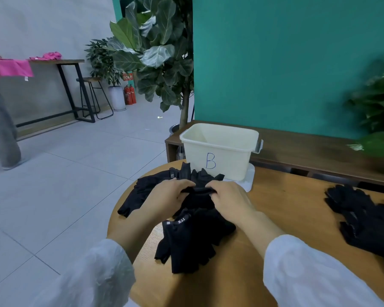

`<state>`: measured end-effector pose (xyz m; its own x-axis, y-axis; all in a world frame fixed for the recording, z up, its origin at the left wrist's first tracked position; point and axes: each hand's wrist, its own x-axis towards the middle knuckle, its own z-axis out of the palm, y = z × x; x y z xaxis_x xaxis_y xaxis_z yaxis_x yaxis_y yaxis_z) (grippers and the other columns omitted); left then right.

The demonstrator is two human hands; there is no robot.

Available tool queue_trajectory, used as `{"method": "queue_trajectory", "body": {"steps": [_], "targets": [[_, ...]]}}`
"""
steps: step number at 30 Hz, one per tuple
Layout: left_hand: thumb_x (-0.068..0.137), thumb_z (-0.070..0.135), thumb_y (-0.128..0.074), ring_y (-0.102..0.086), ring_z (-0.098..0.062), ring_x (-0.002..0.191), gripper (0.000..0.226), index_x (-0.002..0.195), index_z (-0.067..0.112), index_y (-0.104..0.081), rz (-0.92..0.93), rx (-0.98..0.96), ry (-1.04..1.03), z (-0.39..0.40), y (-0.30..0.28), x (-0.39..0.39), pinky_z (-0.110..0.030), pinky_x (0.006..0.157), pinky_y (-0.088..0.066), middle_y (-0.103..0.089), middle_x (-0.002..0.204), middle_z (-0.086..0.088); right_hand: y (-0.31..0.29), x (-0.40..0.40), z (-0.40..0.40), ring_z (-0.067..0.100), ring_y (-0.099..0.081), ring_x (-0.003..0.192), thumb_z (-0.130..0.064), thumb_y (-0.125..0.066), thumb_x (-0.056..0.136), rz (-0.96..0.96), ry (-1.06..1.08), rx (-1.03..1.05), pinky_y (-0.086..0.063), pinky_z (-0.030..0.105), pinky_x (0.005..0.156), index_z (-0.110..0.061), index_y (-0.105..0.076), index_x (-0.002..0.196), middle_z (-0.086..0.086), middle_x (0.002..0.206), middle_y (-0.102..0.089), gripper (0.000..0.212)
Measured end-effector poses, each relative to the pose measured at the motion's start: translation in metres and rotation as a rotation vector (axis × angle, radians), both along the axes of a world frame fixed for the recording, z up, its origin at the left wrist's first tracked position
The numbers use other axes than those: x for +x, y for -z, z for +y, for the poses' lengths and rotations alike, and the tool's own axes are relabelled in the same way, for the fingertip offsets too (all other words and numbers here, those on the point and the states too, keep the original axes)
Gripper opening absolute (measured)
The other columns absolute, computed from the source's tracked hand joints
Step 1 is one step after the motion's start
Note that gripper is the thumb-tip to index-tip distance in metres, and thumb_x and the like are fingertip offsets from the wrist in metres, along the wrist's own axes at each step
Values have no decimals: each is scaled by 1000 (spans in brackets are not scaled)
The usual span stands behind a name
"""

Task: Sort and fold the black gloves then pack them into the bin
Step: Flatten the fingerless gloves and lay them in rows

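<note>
Gripping glove [200,191] | hands [208,198] mid-table | bin [220,149] beyond

Fingertips of both hands buried in the black glove [197,191], so the exact grip can't be read. Glove pile [368,220] at right runs off the frame edge, count unclear. Plant [377,111] at right is motion-blurred. Bin [220,149] floor hidden behind its near wall. Person [0,120] at left cropped by the edge.
</note>
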<state>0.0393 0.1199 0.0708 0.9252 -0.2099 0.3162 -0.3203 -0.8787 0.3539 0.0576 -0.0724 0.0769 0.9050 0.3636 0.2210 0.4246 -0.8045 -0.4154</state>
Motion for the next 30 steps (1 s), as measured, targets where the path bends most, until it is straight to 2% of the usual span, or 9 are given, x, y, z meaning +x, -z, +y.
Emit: {"method": "queue_trajectory", "body": {"steps": [3,7,11,14,17,20,23,28,30], "targets": [[95,16,-60,-64,-4,96,24,116,25,-69,63,-278,-51,4,-10,9,-28,87,-56,-69,105,8,-12,8,1,23,-56,82,-18,-51,96,15,50,181,-43,30,66,-20,-67,102,1,85,-65,17],[93,15,-64,-64,3,89,22,111,25,-72,117,-293,-22,-1,-19,13,-18,85,-54,-69,97,15,-15,16,-7,20,-53,76,-17,-54,95,47,21,179,-40,26,60,-19,-64,86,-3,76,-60,13],[91,7,-66,-71,-7,87,16,97,18,-76,184,-626,69,-11,-33,1,-22,81,-56,-76,89,8,-23,17,-25,14,-55,71,-10,-60,91,169,0,420,-43,30,65,-19,-62,73,-3,70,-62,21],[92,14,-67,-72,-20,97,15,104,10,-75,320,-851,127,-21,-45,-6,-36,90,-56,-76,100,-4,-36,11,-49,7,-58,70,-7,-63,91,319,-41,598,-49,26,75,-7,-68,81,-1,75,-66,11],[93,23,-66,-68,-31,108,26,112,7,-71,452,-901,193,-35,-49,-6,-49,100,-50,-72,112,-12,-51,-2,-78,14,-64,77,-18,-63,93,386,-55,602,-54,34,85,2,-68,89,12,86,-72,20],[95,19,-61,-65,-34,111,30,117,1,-67,573,-948,253,-61,-50,-6,-45,102,-49,-70,115,-17,-64,-24,-108,11,-67,76,-20,-60,96,469,-33,651,-56,22,69,0,-70,90,10,88,-72,23],[94,19,-61,-63,-37,114,29,113,-1,-68,627,-928,286,-92,-50,-7,-44,102,-49,-68,116,-23,-67,-41,-137,15,-69,79,-22,-60,96,468,24,657,-55,23,71,-8,-71,88,12,93,-74,20],[79,28,-69,-65,-34,112,46,112,-5,-67,673,-901,343,-133,-46,-10,-43,103,-48,-70,114,-19,-57,-60,-177,23,-70,90,-23,-60,96,445,111,701,-56,27,78,-3,-71,93,15,99,-73,22],[83,26,-69,-65,-35,110,33,98,-4,-68,658,-885,341,-146,-46,-12,-42,101,-50,-71,110,-19,-52,-66,-185,21,-70,88,-19,-61,95,406,126,795,-57,28,79,-7,-72,87,11,95,-74,18]]}}
